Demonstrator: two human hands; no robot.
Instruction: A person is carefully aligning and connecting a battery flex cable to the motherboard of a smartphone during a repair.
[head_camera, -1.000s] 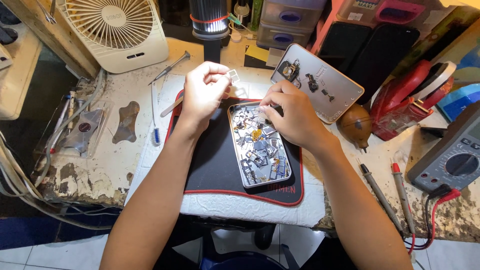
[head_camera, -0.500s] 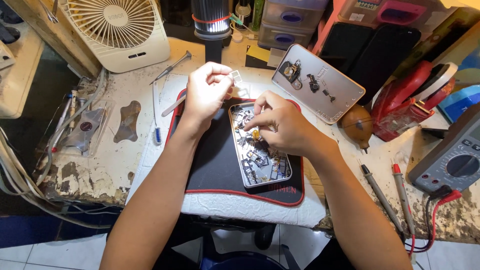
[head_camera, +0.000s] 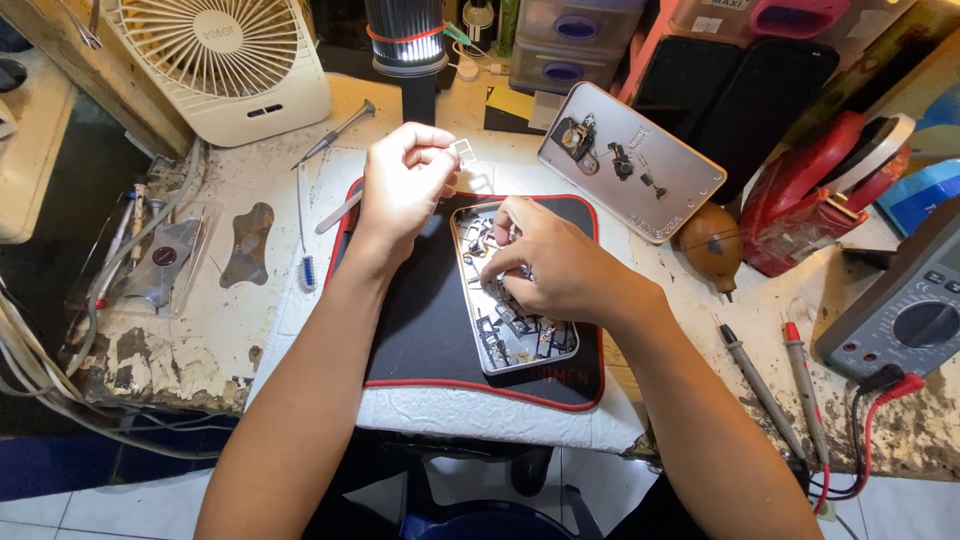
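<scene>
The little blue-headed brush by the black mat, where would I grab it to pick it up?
Probably the brush by the middle of its thin pale handle, pinched across from above. It lies flat on the white tabletop, handle pointing away, blue head nearest, just left of the black mat, so its long sides are free. The left hand is nearest.

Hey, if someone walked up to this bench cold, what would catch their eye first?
Probably the two hands at centre: the left hand pinches a small metal frame above the black mat, while the right hand picks inside a tray of small parts lying on that mat. After that, the white fan at the top left and the red tool at the right stand out.
</scene>
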